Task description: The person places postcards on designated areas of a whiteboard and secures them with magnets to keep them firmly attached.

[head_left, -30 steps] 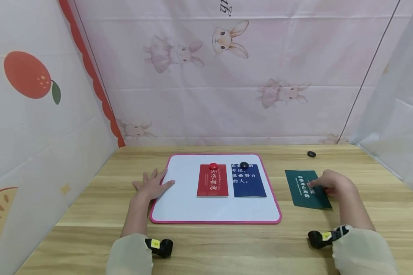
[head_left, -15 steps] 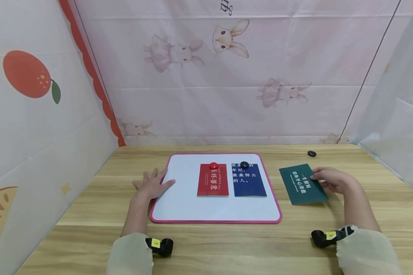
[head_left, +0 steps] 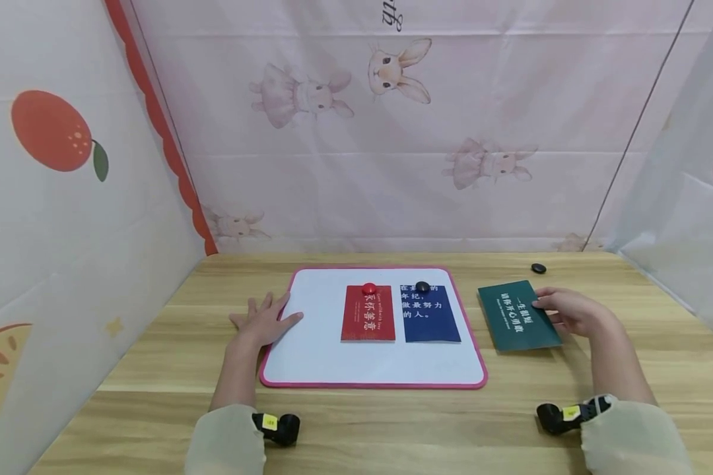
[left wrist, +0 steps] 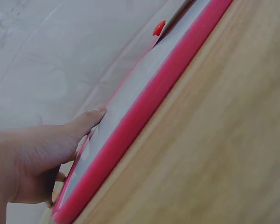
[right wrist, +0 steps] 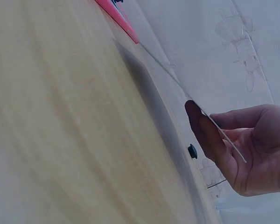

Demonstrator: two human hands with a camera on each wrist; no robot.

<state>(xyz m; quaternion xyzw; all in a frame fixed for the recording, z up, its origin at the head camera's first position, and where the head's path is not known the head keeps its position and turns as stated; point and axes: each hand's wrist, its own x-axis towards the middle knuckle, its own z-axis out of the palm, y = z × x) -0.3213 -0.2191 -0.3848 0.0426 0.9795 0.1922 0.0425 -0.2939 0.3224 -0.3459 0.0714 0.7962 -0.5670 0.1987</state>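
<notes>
My right hand [head_left: 573,311] pinches the right edge of a dark green card [head_left: 517,316] printed with white characters, thumb on top and fingers beneath. The right wrist view shows the card [right wrist: 177,84] edge-on, lifted off the table with its shadow below. My left hand [head_left: 261,322] rests with spread fingers at the left edge of a pink-rimmed whiteboard [head_left: 309,356]; its thumb lies on the white surface. On the board are a red card [head_left: 367,323] under a red magnet [head_left: 369,288] and a blue card [head_left: 430,326] under a black magnet [head_left: 422,287].
Another black magnet [head_left: 538,268] lies on the wooden table [head_left: 392,429] at the back right, beyond my right hand. A printed cloth backdrop [head_left: 333,198] rises behind the table, with similar covered walls at both sides.
My right hand has gone from touching the green card on the table to pinching and lifting it. The card has turned and shifted left toward the board. My left hand stays put.
</notes>
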